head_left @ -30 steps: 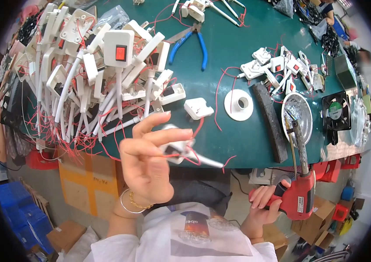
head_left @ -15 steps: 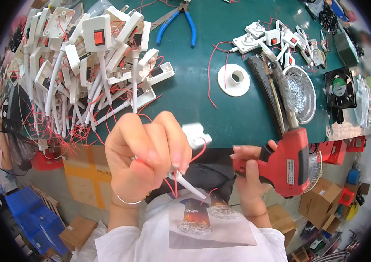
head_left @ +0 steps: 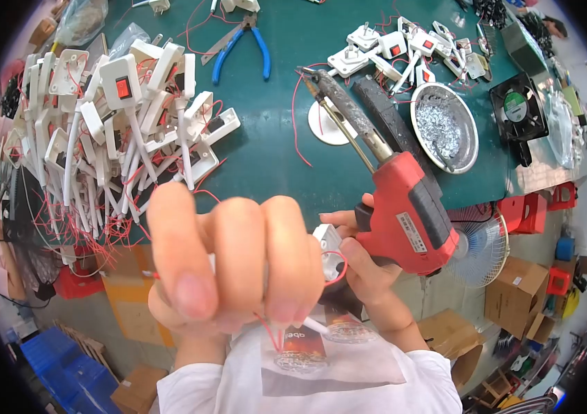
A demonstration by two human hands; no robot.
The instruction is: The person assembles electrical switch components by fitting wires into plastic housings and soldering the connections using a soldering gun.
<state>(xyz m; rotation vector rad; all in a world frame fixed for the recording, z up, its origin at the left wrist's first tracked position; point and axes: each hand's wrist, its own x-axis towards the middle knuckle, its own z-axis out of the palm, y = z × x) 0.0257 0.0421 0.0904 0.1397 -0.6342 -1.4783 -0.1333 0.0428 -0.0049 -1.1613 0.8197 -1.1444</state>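
Swung leftward since the earlier frame, the red soldering gun (head_left: 409, 217) now reaches across one white flanged disc (head_left: 326, 134), and the left hand (head_left: 231, 265) looms nearer. Its fingers curl in around one white plastic housing (head_left: 328, 241), between both hands; their exact pinch is hidden. That housing looks light and stiff, best gripped by its walls; its thin red wire (head_left: 344, 265) seems easily strained. The right hand (head_left: 371, 272) wraps the gun's handle. Farther: one metal bowl (head_left: 474, 138), one dark bar (head_left: 393, 117), two heaps of switch housings (head_left: 124, 131) too tangled to count, one pair of blue-handled pliers (head_left: 263, 52).
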